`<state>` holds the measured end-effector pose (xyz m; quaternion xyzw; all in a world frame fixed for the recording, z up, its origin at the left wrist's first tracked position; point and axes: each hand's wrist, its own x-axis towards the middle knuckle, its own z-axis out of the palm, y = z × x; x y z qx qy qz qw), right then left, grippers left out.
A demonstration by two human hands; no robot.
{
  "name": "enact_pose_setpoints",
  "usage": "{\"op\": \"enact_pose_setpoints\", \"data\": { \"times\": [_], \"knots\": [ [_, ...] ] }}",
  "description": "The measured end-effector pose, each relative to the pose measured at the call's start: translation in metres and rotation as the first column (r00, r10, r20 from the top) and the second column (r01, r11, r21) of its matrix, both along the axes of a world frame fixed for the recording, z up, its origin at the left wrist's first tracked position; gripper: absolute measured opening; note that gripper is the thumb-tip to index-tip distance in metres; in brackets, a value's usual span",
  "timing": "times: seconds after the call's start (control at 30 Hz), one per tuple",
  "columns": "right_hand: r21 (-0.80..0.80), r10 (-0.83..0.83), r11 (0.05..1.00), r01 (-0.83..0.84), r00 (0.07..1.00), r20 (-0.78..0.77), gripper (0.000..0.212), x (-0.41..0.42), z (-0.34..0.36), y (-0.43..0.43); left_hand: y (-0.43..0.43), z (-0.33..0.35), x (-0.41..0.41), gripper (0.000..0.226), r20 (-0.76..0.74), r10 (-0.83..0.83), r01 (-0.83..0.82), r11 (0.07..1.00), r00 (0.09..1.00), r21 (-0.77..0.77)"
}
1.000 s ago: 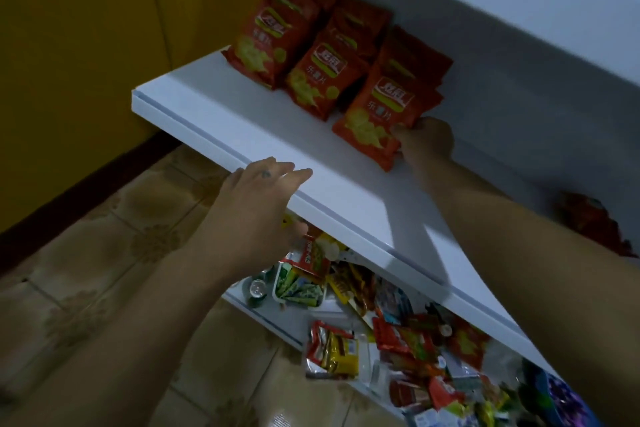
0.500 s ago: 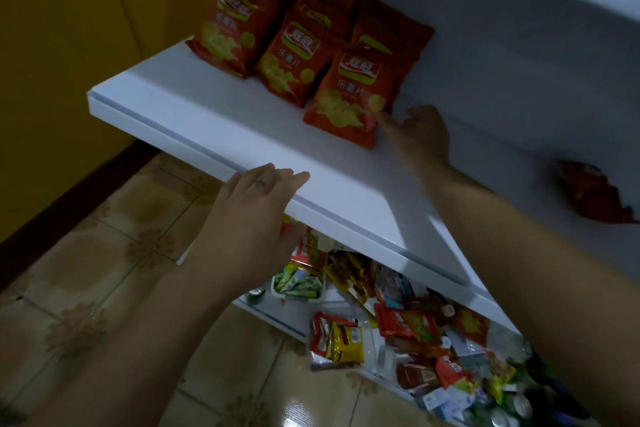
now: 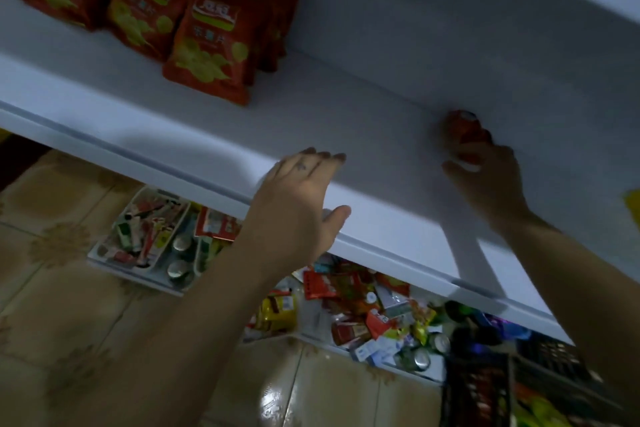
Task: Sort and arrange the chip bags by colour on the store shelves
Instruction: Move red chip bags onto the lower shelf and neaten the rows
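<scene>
Our left hand (image 3: 298, 191) rests flat on the front lip of the white shelf (image 3: 381, 135), fingers straight and holding nothing. Farther in, our right hand (image 3: 485, 177) curls round a stray red bag (image 3: 464, 133) near the back wall, well apart from its fellows. At the back left, the red chip bags (image 3: 207, 45) already stand grouped. Below, the lower shelf (image 3: 381, 361) carries jumbled mixed snacks (image 3: 363, 308), so we judge most of the sorting remains.
</scene>
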<state>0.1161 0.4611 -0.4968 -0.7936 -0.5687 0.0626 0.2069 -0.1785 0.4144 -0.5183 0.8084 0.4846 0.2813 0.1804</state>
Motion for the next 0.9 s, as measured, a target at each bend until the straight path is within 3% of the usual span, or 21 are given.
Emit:
{"op": "enact_pose_setpoints", "data": {
  "times": [0.07,0.13,0.23,0.33,0.4,0.47,0.53,0.63,0.77,0.83,0.9],
  "knots": [
    [-0.035,0.014,0.999,-0.011,0.997,0.08,0.064,0.03,-0.006,-0.003,-0.007,-0.004,0.024,0.065,-0.013,-0.007,0.007,1.0,1.0,-0.02],
    [-0.026,0.014,1.0,-0.009,0.985,0.172,0.059,0.047,-0.008,-0.006,-0.014,-0.003,0.043,0.064,-0.021,-0.022,0.021,0.998,1.0,-0.059],
    [0.13,0.006,0.991,-0.044,0.959,0.282,0.046,0.052,-0.001,-0.006,-0.023,-0.004,0.064,0.063,-0.037,-0.01,0.006,0.994,0.999,-0.109],
    [0.115,0.053,0.99,-0.087,0.962,0.266,0.064,0.059,0.004,0.007,-0.029,-0.003,0.074,0.061,-0.05,-0.006,0.0,0.993,0.999,-0.115],
    [-0.029,0.068,0.998,-0.064,0.985,0.159,0.091,0.067,0.001,0.024,-0.03,-0.002,0.078,0.062,-0.043,0.001,-0.006,0.994,0.999,-0.111],
    [-0.117,0.061,0.991,-0.065,0.997,-0.037,0.094,0.073,-0.005,0.036,-0.032,0.001,0.083,0.063,-0.02,0.022,-0.024,0.994,1.0,-0.111],
    [-0.089,0.02,0.995,-0.033,0.99,-0.138,0.069,0.077,-0.011,0.036,-0.039,0.003,0.088,0.062,0.022,0.055,-0.052,0.99,0.998,-0.13],
    [-0.019,-0.065,0.998,0.064,0.992,-0.11,0.042,0.081,-0.016,0.023,-0.054,0.0,0.098,0.058,0.073,0.079,-0.065,0.983,0.994,-0.173],
    [0.029,0.071,0.997,-0.066,0.981,-0.183,0.025,0.072,-0.005,-0.017,-0.071,-0.003,0.105,0.058,0.066,0.095,-0.078,0.97,0.993,-0.229],
    [0.063,0.162,0.987,-0.15,0.889,-0.429,0.017,0.056,0.013,-0.059,-0.078,0.003,0.107,0.059,0.118,0.133,-0.091,0.948,0.984,-0.306],
    [0.1,0.204,0.977,-0.188,0.689,-0.696,0.016,0.041,0.024,-0.104,-0.085,0.009,0.109,0.059,0.23,0.223,-0.112,0.902,0.947,-0.416]
  ]
}}
